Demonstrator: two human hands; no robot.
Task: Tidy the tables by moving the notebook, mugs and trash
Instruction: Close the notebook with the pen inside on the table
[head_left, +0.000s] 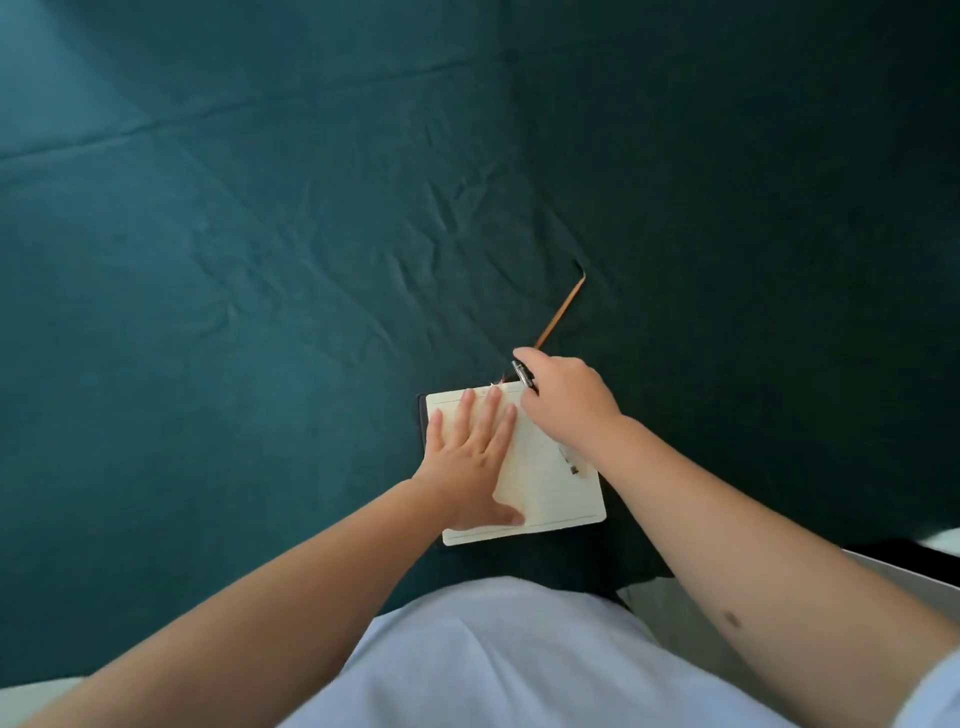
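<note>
An open notebook (550, 493) with cream lined pages lies on the dark teal tablecloth (260, 312) near the table's front edge. My left hand (470, 457) rests flat on its left page, fingers spread. My right hand (566, 400) hovers over the notebook's top right corner, fingers closed around a dark pen (523, 375). A small dark object (571, 465) lies on the right page, partly hidden by my right wrist. No mugs or trash are in view.
A wooden pencil (561, 312) lies on the cloth just beyond the notebook, angled up to the right. A white surface (904, 571) shows at the lower right past the table's edge.
</note>
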